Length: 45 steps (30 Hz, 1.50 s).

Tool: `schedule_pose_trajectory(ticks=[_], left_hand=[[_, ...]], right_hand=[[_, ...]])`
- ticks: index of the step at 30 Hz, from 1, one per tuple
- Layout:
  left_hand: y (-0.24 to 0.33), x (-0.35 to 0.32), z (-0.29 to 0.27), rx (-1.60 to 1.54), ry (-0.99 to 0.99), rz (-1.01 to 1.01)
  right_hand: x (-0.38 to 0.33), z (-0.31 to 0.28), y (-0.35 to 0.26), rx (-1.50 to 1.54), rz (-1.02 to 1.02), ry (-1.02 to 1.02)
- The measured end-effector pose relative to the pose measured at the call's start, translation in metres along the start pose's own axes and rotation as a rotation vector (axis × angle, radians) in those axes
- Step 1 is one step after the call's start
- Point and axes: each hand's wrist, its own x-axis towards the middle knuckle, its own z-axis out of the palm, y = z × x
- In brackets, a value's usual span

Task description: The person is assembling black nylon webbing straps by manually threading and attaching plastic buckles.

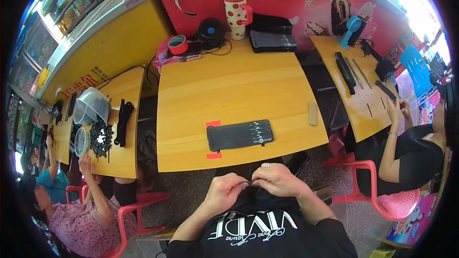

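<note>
Below the table (239, 91) edge | left hand (224, 192) and right hand (278, 179) pinch a small dark piece (250, 183) | step: preparing it; next likely needs alignment with black tool pouch (239, 135).

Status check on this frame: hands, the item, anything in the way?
Left hand and right hand together below the table edge, pinching a small dark piece. Black tool pouch flat on wooden table, untouched. Nothing between.

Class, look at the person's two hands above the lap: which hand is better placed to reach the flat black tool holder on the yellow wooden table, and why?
Probably the right hand. It sits almost straight below the flat black tool holder on the yellow wooden table, while the left hand lies lower and further off. Both pinch one small dark piece.
</note>
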Motion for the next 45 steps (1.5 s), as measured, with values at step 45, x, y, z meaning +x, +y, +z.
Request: schedule_pose_trajectory(ticks=[45], left_hand=[[-0.077, 0.029, -0.032, -0.553, 0.589, -0.564]], right_hand=[[0.018, 0.017, 0.08, -0.126, 0.28, 0.788]])
